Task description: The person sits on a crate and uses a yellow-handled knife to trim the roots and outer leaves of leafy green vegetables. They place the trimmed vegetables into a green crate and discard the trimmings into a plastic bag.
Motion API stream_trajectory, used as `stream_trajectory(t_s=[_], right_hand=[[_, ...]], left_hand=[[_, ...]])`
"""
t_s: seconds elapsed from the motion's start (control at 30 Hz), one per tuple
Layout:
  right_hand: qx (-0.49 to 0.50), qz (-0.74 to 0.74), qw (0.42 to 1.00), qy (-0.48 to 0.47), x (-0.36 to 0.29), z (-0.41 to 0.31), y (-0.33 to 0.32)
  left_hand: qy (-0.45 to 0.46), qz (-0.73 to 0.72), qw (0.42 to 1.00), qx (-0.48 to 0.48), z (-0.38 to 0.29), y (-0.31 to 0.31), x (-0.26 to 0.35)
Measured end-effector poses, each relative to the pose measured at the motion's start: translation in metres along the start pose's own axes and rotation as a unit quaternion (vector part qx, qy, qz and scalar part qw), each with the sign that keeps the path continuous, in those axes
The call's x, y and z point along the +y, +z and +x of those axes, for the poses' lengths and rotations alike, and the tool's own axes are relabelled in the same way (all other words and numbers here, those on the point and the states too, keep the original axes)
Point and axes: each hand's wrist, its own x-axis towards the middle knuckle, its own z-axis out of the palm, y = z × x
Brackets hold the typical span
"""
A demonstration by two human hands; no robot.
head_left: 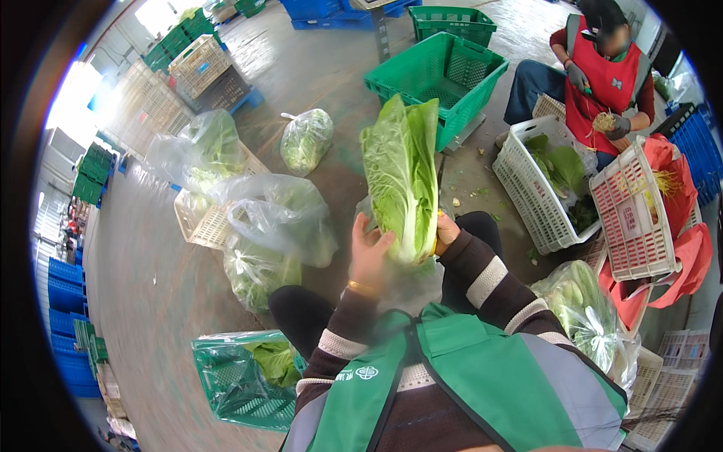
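Observation:
Upright in front of me stands a long leafy head of Chinese cabbage [402, 186], its pale base down and green leaf tips up. My left hand [371, 251] holds the base from the left, thumb against the white stalk. On the other side, the fingers of my right hand [448, 233] are curled around a small yellow-handled tool [435, 246], mostly hidden, at the cabbage's edge. Below the base lies a clear plastic bag [421, 285] between my knees, partly blurred.
An open green crate [390, 85] stands ahead. Bagged greens [262, 277] and a cream crate [197, 226] sit to the left. A lined green crate [243, 384] holds leaves. At right, a gloved co-worker [607, 85] sits behind a white crate [542, 198] of greens.

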Motion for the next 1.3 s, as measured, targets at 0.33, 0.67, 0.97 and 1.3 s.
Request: stream_trajectory(t_s=[0.33,0.67,0.97,1.3], right_hand=[[0.05,-0.036,0.998,0.011,0.002,-0.003,0.012],[0.112,-0.133,0.985,0.003,0.006,-0.016,0.019],[0.097,-0.211,0.973,-0.01,0.006,-0.021,0.046],[0.104,-0.381,0.915,-0.078,0.004,-0.011,0.084]], left_hand=[[-0.076,-0.205,0.958,-0.188,-0.002,-0.012,0.003],[-0.168,-0.367,0.915,-0.013,0.023,-0.039,0.015],[-0.171,-0.371,0.913,-0.021,0.021,-0.047,0.008],[-0.075,-0.291,0.948,-0.1,0.015,-0.037,-0.001]])
